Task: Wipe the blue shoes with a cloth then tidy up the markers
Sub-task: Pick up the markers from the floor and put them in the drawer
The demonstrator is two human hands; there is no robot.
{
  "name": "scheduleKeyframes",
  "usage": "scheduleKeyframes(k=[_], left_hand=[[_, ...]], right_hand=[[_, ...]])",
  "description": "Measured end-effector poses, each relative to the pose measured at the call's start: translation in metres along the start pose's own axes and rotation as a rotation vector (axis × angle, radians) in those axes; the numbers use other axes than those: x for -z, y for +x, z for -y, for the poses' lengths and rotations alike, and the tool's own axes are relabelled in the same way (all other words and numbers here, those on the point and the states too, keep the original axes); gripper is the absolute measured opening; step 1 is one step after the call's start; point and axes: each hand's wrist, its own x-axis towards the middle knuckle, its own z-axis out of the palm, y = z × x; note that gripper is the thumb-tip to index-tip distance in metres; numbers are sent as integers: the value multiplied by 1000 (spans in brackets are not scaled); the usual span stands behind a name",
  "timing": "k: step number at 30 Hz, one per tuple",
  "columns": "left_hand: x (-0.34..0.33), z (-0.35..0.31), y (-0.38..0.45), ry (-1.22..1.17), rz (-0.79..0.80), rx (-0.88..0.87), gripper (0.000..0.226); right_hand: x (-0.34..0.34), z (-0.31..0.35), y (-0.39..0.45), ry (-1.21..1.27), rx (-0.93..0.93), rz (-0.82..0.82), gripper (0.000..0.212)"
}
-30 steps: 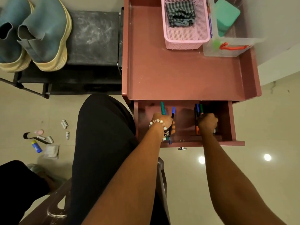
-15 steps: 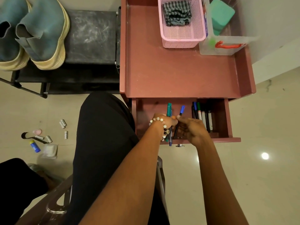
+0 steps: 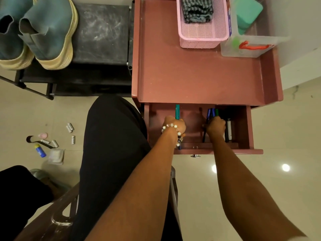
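Observation:
An open drawer [image 3: 225, 151] of the reddish-brown cabinet holds several markers [image 3: 229, 129] at its right side. My left hand [image 3: 175, 126], with a bead bracelet on the wrist, is over the drawer's left part and grips a teal marker [image 3: 177, 111] pointing away from me. Beside the marker group, my right hand [image 3: 215, 126] holds a blue marker [image 3: 208, 115], whose lower end shows below the fist. The blue shoes [image 3: 46, 28] stand on a black rack at the upper left. A striped cloth [image 3: 197, 9] lies in a pink basket [image 3: 199, 42].
A clear plastic box [image 3: 246, 49] with a green item stands at the cabinet top's back right. Small bottles and batteries [image 3: 52, 143] lie scattered on the floor to the left. My black-clad leg [image 3: 112, 145] and a chair frame [image 3: 173, 188] fill the lower centre.
My right hand came left to my left hand, took the blue marker from it and carried it right to the marker group in the drawer. The left hand still grips the teal marker.

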Motion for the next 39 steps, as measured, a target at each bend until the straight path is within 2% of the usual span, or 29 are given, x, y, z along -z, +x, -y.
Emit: scheduleKeyframes(k=[6,11,19,23,26,28,29,31,33,35,39], left_hand=[[2,4,-2,51,67,35,32],[2,0,-7,71,59,6,39],[6,2,-2,92,29,-19,40],[5,2,-2,74,31,-60,29],[4,0,-5,69,46,-54,29],[3,0,-9,59,58,-34,28],[2,0,-10,63,68,-25,26],[0,2,-9,67,85,-12,16],[-1,3,-10,85,89,-19,9],[-1,3,-12,99,76,-39,5],[-2,4,-12,74,63,-69,13]], right_hand=[[4,-7,-7,-129,-31,20,43],[1,-6,-13,-173,43,60,31],[-6,-9,-9,-233,28,7,33],[-2,-13,-9,-200,-18,-64,30],[2,-11,-9,-3,-109,-134,27],[7,-7,-17,272,-147,-127,21],[11,-3,-27,477,-135,-49,17],[20,4,-59,805,-83,209,17],[31,9,-90,866,24,431,17],[35,10,-106,878,102,532,16],[35,8,-104,861,92,452,23]])
